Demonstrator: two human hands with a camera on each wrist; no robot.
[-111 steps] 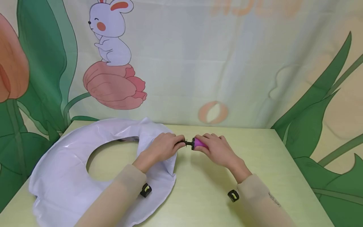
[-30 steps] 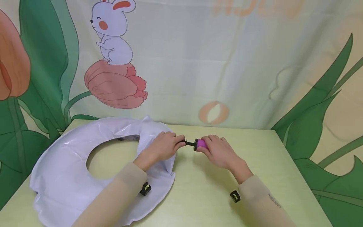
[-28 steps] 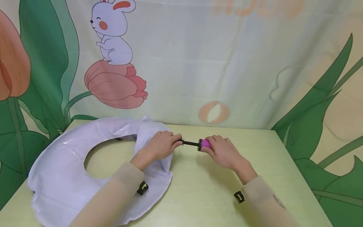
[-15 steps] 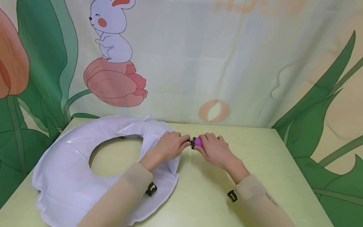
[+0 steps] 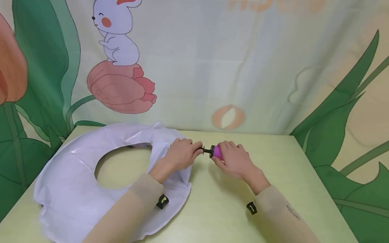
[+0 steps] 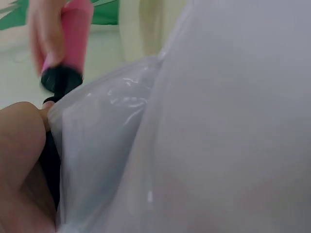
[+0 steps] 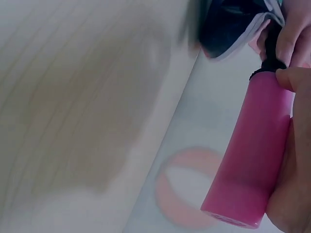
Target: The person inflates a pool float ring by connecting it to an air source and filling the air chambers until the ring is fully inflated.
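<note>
A pink-purple hand pump (image 7: 248,150) lies across both hands, with a short length of its black rod (image 5: 207,151) showing between them. My right hand (image 5: 235,160) grips the pump's coloured barrel. At the black end, my left hand (image 5: 180,155) pinches the pump beside the edge of a white, partly inflated swim ring (image 5: 67,182). In the left wrist view the ring's glossy film (image 6: 218,121) fills most of the picture, and the black nozzle part runs down between fingers and film. Where the nozzle meets the ring is hidden.
The ring covers the left part of the pale yellow-green table (image 5: 218,216). Behind stands a curtain (image 5: 188,67) printed with a rabbit and tulips. A black wrist-camera mount (image 5: 162,201) hangs at the left cuff, another mount (image 5: 252,208) at the right.
The right hand drew the barrel out along the rod about 0.9 s ago, then pushed it in close to the left hand. Now the barrel has slid slightly out again. The left hand keeps its pinch.
</note>
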